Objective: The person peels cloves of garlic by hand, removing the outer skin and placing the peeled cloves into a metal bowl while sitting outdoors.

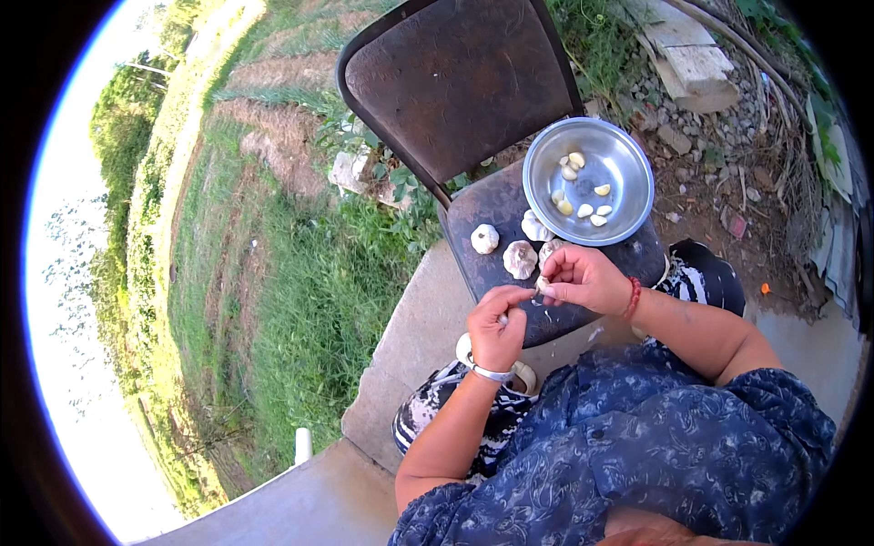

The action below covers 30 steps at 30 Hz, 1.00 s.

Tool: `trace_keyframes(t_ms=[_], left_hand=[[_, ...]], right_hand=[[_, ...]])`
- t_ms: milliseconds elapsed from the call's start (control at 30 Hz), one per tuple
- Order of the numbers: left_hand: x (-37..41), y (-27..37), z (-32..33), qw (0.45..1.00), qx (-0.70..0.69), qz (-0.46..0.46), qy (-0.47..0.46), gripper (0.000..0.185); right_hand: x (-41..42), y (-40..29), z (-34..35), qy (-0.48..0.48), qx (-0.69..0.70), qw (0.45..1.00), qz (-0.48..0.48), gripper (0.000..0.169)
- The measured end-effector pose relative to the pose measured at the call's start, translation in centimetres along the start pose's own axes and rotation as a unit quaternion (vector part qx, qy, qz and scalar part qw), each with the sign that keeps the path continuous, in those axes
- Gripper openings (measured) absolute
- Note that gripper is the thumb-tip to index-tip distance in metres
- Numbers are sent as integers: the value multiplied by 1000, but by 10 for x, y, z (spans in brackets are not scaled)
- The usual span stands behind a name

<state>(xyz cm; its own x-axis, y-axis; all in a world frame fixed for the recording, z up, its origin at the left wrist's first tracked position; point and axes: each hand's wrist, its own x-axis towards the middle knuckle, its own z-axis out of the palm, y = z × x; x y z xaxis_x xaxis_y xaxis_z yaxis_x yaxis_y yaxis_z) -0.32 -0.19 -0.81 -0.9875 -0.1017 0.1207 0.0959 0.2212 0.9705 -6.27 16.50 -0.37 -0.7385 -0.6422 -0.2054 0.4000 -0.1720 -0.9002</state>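
My right hand (584, 278), with a red beaded bracelet, pinches a small garlic clove (543, 283) between thumb and fingers. Curled around a small pale piece, which looks like a garlic clove (503, 319), my left hand (498, 317) extends its index finger to the clove in my right hand. Garlic bulbs lie just beyond my hands on the dark chair seat (471, 205): one at the left (485, 239), one in the middle (520, 260), one by the bowl (536, 226) and one partly behind my right fingers (550, 251). A metal bowl (588, 232) holds several pale cloves (585, 210).
The chair's backrest (464, 75) rises beyond the seat. Concrete paving (403, 327) lies beneath, with green plants (307, 300) at the left. Rubble (683, 136) and a broken block (703, 75) lie at the upper right. My knees flank the seat's near side.
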Motion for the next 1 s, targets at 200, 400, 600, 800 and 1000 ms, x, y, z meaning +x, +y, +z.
trace_keyframes(t_ms=[200,400,600,800,1000], left_hand=[[3,11,0,997,16,-75,-3,12],[3,12,3,991,131,-4,1,11],[2,6,10,988,149,40,-1,10],[-1,11,8,984,175,29,-1,11],[0,9,9,991,131,21,13,12]], right_hand=[[2,1,2,9,34,999,8,17],[4,18,-3,-33,24,999,-14,16],[3,26,-3,-32,30,999,-19,16],[2,29,0,-20,22,999,-22,15],[1,22,3,5,62,998,-19,12]])
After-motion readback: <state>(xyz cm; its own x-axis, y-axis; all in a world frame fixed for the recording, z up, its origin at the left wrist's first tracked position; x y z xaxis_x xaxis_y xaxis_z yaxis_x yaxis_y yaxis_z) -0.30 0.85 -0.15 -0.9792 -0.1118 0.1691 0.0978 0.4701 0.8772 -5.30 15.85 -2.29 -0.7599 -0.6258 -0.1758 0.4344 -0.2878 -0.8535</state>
